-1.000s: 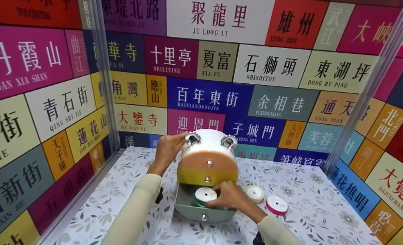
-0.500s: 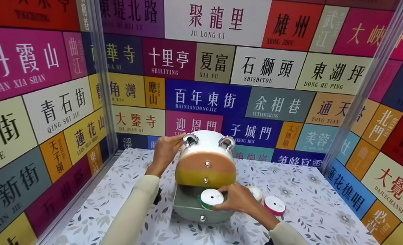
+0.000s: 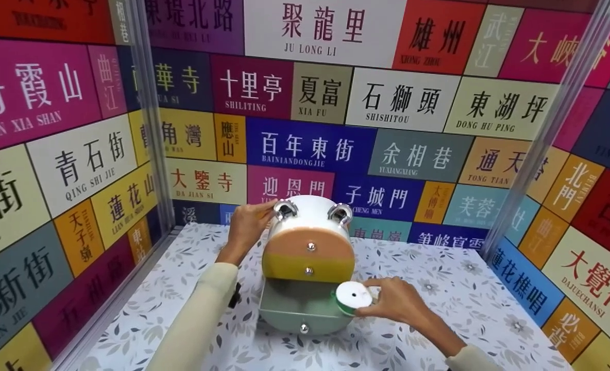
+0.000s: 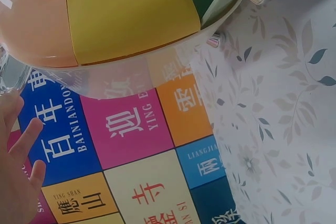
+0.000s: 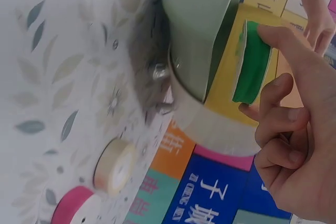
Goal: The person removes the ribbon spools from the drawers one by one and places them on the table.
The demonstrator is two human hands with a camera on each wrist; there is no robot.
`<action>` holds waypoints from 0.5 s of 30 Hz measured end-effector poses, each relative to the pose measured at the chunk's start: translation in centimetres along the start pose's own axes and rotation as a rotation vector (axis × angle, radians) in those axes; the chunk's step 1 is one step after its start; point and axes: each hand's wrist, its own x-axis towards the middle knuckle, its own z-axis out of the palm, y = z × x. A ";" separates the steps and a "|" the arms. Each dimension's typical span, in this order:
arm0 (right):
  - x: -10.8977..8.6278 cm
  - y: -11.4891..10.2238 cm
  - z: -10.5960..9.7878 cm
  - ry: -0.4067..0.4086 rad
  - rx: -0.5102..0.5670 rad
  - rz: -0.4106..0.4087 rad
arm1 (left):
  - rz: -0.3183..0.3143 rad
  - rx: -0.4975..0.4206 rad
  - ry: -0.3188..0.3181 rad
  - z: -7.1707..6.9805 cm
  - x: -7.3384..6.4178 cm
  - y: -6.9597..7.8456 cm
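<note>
A small drawer chest [image 3: 310, 214] with two silver ring-shaped eyes on its white top stands on the table. Its green bottom drawer [image 3: 282, 320] is pulled out, while the orange and yellow drawer fronts are closed. My right hand [image 3: 400, 300] pinches a white-faced spool of green ribbon [image 3: 354, 294] between thumb and forefinger, at the drawer's right edge. In the right wrist view the green ribbon side [image 5: 253, 65] faces the camera and the other fingers are curled. My left hand [image 3: 246, 229] pinches the chest's left silver eye [image 3: 285, 210]; its thumb is hidden in the left wrist view.
In the right wrist view, a cream ribbon spool [image 5: 114, 165] and a pink one [image 5: 72, 205] lie on the table beside the chest; the right hand and arm hide them in the head view. Panels of coloured signs [image 3: 305, 147] enclose the leaf-patterned table [image 3: 434, 330].
My right hand has lifted the green ribbon spool out of the open drawer and moved it right, past the drawer's edge. My left hand stays at the chest's left eye.
</note>
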 end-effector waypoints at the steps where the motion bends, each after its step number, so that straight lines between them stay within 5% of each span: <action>1: -0.2 0.5 -0.2 0.003 -0.002 0.010 | 0.000 0.002 0.001 0.0 0.0 0.0; 15: -3.0 8.2 0.8 -0.004 -0.053 0.205 | 0.000 0.016 0.012 0.1 0.0 0.0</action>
